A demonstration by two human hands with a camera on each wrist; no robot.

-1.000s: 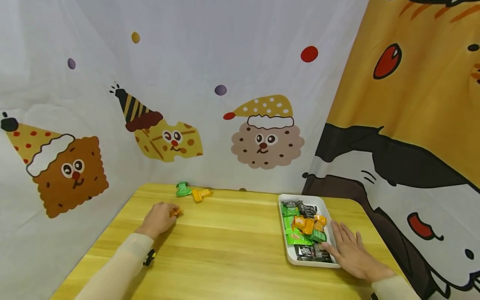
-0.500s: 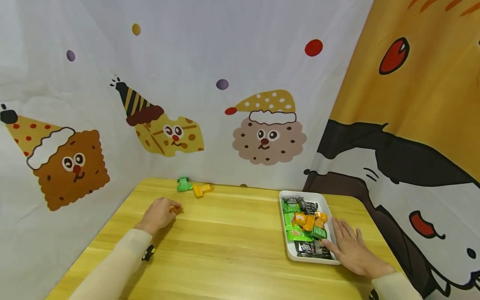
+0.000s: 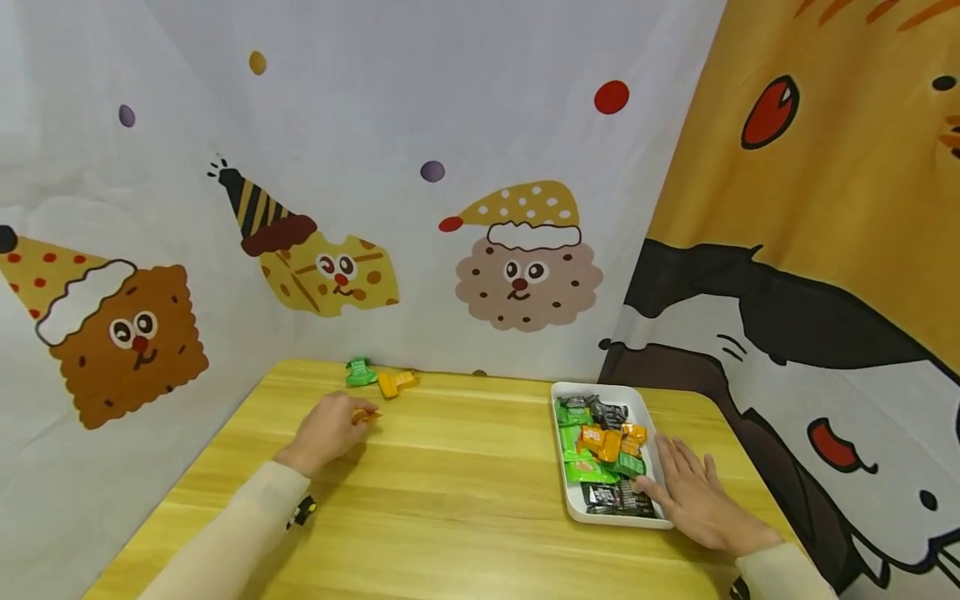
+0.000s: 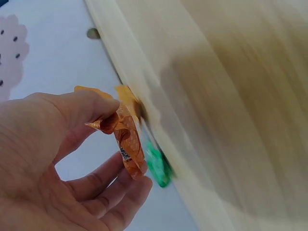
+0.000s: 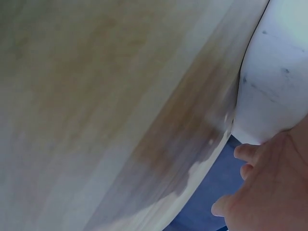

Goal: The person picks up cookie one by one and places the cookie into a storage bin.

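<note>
My left hand pinches an orange-wrapped candy between thumb and fingers, over the left part of the table. Its crinkled wrapper shows in the left wrist view, the other fingers loosely bent below. Farther back lie a green-wrapped candy and another orange-wrapped candy, side by side near the table's back edge. On the right, my right hand rests along the side of a white tray, fingers extended and thumb at the rim. The tray holds orange candies, green packets and black packets.
The wooden table stretches between the two hands. Behind it hangs a white cloth with cartoon snacks, meeting the table's back edge. A yellow and black cartoon cloth covers the right side.
My left hand has shifted slightly to the right with the orange-wrapped candy in its fingers. The right hand stays at the tray's side, and the head view has tilted a little.
</note>
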